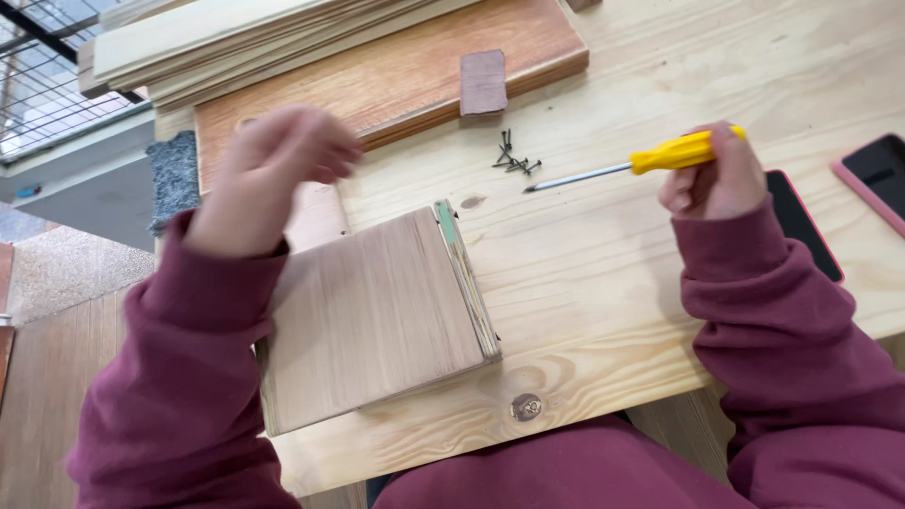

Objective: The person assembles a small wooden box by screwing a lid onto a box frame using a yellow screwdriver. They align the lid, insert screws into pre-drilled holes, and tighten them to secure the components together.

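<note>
My right hand (pixel 716 179) grips a yellow-handled screwdriver (pixel 641 162), its metal tip pointing left toward a small heap of dark screws (pixel 514 158). My left hand (pixel 269 174) is blurred and raised above the table, fingers loosely curled, holding nothing that I can make out. Below it lies a square plywood panel (pixel 372 316) with a thin strip standing along its right edge, on the pale wooden table (pixel 603 273). Both arms wear maroon sleeves.
A reddish-brown board (pixel 396 66) lies at the back under a stack of pale planks (pixel 236 38), with a small brown block (pixel 483 82) on it. Two phones, one (pixel 801 221) dark and one (pixel 877 179) pink-edged, lie at the right. Floor shows left.
</note>
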